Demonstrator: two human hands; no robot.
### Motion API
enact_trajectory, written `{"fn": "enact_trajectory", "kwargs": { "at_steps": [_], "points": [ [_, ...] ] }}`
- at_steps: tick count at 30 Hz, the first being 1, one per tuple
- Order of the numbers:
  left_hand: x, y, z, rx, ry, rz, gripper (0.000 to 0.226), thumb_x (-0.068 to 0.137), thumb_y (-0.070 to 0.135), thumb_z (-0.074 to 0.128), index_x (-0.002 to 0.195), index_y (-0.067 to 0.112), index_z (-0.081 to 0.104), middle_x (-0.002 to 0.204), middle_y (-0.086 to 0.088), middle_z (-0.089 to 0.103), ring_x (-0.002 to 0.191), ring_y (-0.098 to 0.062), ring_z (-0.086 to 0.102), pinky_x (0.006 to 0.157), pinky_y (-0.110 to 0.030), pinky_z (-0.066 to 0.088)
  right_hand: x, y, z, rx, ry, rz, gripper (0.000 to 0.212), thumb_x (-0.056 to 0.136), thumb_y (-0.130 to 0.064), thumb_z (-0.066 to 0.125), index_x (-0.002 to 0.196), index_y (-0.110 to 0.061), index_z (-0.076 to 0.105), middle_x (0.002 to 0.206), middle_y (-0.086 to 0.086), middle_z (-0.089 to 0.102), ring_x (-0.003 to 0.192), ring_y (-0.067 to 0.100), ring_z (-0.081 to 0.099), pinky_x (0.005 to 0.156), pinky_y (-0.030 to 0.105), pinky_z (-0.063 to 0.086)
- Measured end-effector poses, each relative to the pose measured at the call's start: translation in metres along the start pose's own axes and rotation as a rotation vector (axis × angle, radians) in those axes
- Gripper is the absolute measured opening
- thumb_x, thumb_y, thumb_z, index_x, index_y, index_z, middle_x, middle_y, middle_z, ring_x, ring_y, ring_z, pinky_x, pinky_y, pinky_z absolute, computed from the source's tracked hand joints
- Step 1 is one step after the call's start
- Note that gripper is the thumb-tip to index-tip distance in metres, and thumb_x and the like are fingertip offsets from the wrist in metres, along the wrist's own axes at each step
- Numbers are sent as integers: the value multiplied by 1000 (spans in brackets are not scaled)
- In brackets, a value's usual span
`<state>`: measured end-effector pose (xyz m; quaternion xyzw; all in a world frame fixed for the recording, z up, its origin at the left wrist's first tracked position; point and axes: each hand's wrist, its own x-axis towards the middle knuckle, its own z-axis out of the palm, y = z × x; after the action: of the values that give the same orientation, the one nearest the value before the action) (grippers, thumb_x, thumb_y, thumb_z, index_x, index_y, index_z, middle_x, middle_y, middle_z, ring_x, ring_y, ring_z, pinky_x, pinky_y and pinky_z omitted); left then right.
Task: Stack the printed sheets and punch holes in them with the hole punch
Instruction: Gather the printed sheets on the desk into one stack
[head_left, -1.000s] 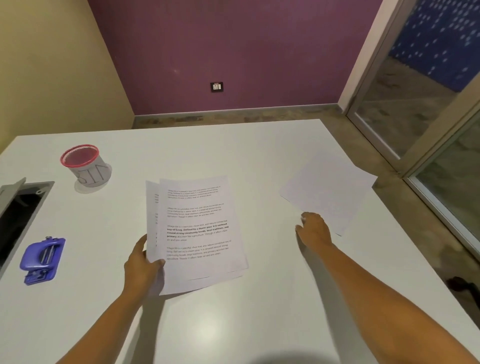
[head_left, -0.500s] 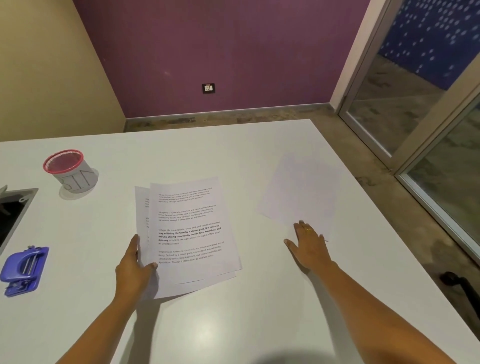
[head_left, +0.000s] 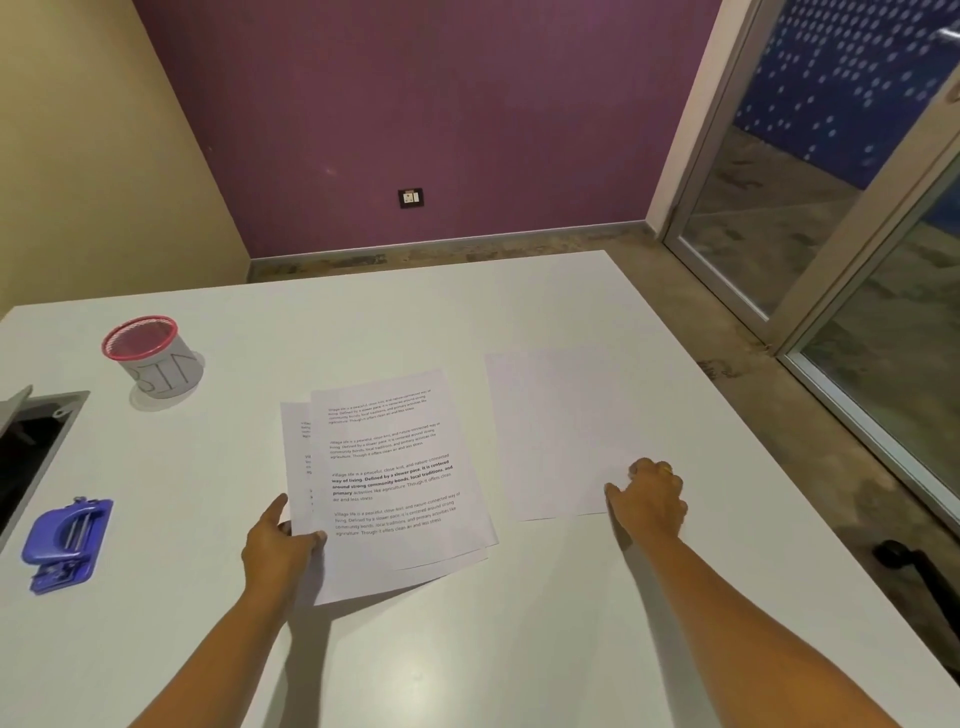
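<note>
our left hand (head_left: 278, 551) pinches the near left corner of the loose white printed sheets (head_left: 395, 483), thumb on top, their edges fanned. our right hand (head_left: 649, 499), fingers curled, presses the near edge of a blank-faced white sheet (head_left: 556, 436). the blue plastic hole punch (head_left: 67, 543) lies well left of the left fingers.

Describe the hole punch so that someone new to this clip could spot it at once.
Start at the white table and go to its left edge, just in front of the dark rectangular opening set into the top. There lies the hole punch, far left of the printed sheets. It is the only blue thing on the table, squat with a metal lever, unlike the red-rimmed mesh cup behind it.
</note>
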<state>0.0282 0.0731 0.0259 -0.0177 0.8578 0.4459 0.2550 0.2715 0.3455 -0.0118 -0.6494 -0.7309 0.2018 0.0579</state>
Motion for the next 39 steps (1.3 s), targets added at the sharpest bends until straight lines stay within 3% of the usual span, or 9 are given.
{"fn": "enact_trajectory", "kwargs": {
  "at_steps": [3, 6, 14, 18, 21, 25, 32, 34, 39],
  "points": [
    [0, 1, -2, -14, 4, -21, 64, 79, -6, 62, 137, 9, 41, 119, -20, 64, 111, -35, 58, 103, -46, 41, 1, 3, -3, 9, -68, 155, 72, 74, -43, 70, 128, -5, 41, 131, 15, 45, 124, 32, 40, 95, 44, 42],
    [1, 1, -3, -25, 7, -36, 56, 78, -7, 61, 131, 7, 49, 115, -20, 66, 105, -35, 61, 100, -45, 44, -1, 5, 0, -3, -72, 174, 81, 71, -43, 73, 130, -2, 36, 133, 16, 44, 126, 32, 39, 97, 44, 41],
    [-1, 0, -1, -87, 9, -59, 51, 78, -9, 60, 127, 5, 53, 116, -19, 65, 101, -36, 63, 96, -44, 47, -2, -3, -2, 249, -79, 290, 79, 68, -19, 81, 128, 0, 33, 127, 24, 51, 116, 41, 51, 91, 49, 46],
    [-3, 1, -3, -119, -4, -43, 50, 78, -9, 60, 126, 4, 54, 115, -18, 66, 97, -34, 64, 94, -42, 49, -5, -4, -10, 498, -14, 448, 74, 72, -2, 74, 133, -1, 31, 126, 27, 53, 114, 42, 53, 92, 46, 44],
    [-5, 3, -5, -138, -18, -22, 50, 77, -9, 60, 125, 4, 55, 113, -18, 67, 88, -30, 62, 93, -40, 49, -7, -8, -20, 596, 73, 426, 65, 74, 0, 71, 131, -3, 41, 124, 24, 57, 113, 40, 55, 93, 44, 44],
    [-6, 2, -5, -187, -43, -33, 51, 76, -9, 62, 125, 2, 55, 111, -18, 68, 92, -32, 65, 95, -43, 49, -2, -24, -41, 698, 229, 271, 42, 77, 2, 67, 117, -2, 53, 116, 25, 62, 104, 41, 60, 91, 43, 48],
    [-3, -2, -4, -279, -98, -63, 50, 74, -11, 63, 122, 0, 56, 104, -18, 68, 94, -35, 66, 96, -46, 49, -16, -68, -74, 544, 483, -299, 21, 88, -1, 54, 108, -2, 62, 103, 18, 65, 94, 31, 60, 79, 34, 49],
    [-6, -1, -5, -309, -116, -67, 46, 76, -13, 61, 120, -2, 56, 98, -16, 67, 89, -34, 65, 96, -45, 49, -27, -81, -72, 512, 516, -474, 19, 87, 2, 54, 101, -4, 66, 95, 14, 67, 88, 29, 60, 72, 26, 45],
    [-8, -4, -8, -327, -183, -85, 38, 79, -12, 58, 116, -6, 56, 97, -16, 65, 85, -35, 63, 88, -43, 51, -60, -107, -43, 332, 436, -823, 19, 74, 6, 64, 86, -6, 71, 81, 9, 71, 78, 29, 63, 64, 30, 51]
  ]
}}
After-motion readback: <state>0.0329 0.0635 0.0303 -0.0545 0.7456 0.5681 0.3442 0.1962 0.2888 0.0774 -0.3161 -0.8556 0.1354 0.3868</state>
